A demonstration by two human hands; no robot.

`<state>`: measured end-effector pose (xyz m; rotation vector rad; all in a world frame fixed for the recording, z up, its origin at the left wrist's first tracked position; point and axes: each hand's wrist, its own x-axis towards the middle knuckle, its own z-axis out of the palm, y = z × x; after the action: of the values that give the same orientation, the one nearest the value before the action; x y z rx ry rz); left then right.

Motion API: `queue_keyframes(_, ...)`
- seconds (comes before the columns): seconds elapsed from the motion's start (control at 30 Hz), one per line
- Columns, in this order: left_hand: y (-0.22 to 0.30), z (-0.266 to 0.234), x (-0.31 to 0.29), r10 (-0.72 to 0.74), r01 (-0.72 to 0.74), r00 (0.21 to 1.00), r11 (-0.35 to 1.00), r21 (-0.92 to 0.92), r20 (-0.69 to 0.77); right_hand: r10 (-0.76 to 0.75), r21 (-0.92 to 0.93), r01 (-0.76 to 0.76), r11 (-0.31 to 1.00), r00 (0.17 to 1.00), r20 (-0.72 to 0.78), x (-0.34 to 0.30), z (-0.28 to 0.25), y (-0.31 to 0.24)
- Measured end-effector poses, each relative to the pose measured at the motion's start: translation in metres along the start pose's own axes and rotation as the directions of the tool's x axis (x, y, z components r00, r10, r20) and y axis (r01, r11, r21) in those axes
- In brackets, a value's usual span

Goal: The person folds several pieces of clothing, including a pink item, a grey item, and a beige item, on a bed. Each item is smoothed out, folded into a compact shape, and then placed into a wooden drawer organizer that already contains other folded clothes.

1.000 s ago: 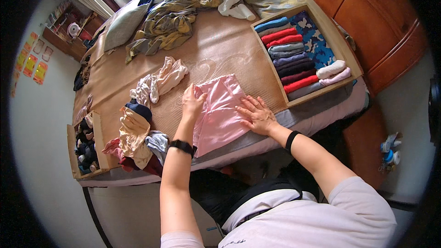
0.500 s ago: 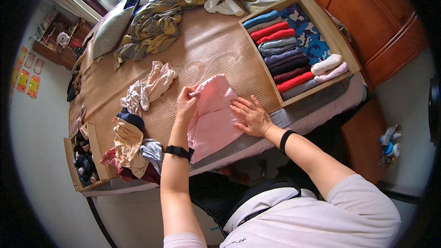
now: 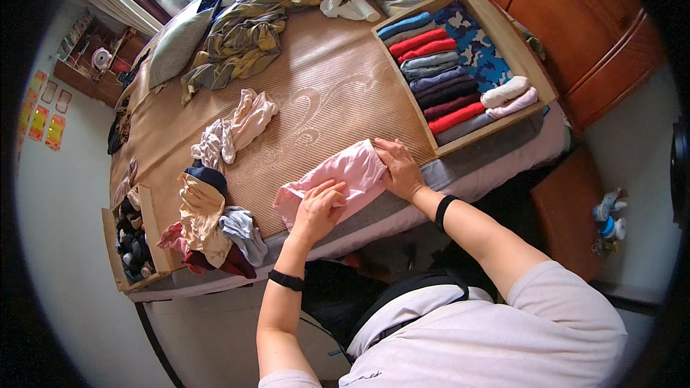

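Note:
A pale pink garment [image 3: 356, 167], folded into a long band, lies on the bed near its front edge. My left hand [image 3: 321, 208] rests on its near middle, fingers bent loosely and lying on the cloth. At the garment's right end is my right hand [image 3: 400, 171], its fingers stretched over the edge and touching the fabric. To the left sits a heap of crumpled clothes [image 3: 203, 208] in cream, navy, grey and dark red. Behind it lies a rumpled pale pink garment [image 3: 248, 116].
A wooden drawer [image 3: 496, 129] of folded and rolled clothes stands on the bed at the right, near an orange-brown headboard [image 3: 568, 36]. Another small wooden box [image 3: 152, 233] holds dark items at the left corner. A crumpled yellow-grey blanket [image 3: 248, 39] and a pillow [image 3: 177, 50] lie farther back.
The pink garment has gone from a broad sheet to a narrower folded band. My left hand has let go of its upper edge and come down nearer; my right hand has shifted to its right end.

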<state>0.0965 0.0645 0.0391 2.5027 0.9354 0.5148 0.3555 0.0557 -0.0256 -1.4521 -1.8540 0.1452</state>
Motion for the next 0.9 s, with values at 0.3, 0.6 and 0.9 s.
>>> queue_keyframes(0.3,-0.03,0.007,-0.026,-0.251,0.238,0.968,0.892,0.384,-0.016,-0.187,-0.026,0.185,0.982,0.976,-0.112,0.0,-0.017,-0.009)
queue_keyframes(0.6,-0.063,-0.003,-0.033,-0.36,0.494,0.822,0.837,0.237,-0.441,0.057,0.018,-0.055,0.998,0.993,-0.107,-0.002,0.001,0.0)
queue_keyframes(0.9,-0.064,-0.015,-0.048,-0.337,0.383,0.887,0.919,0.095,-0.315,0.236,-0.005,-0.241,0.97,0.945,0.227,0.013,0.003,0.005)
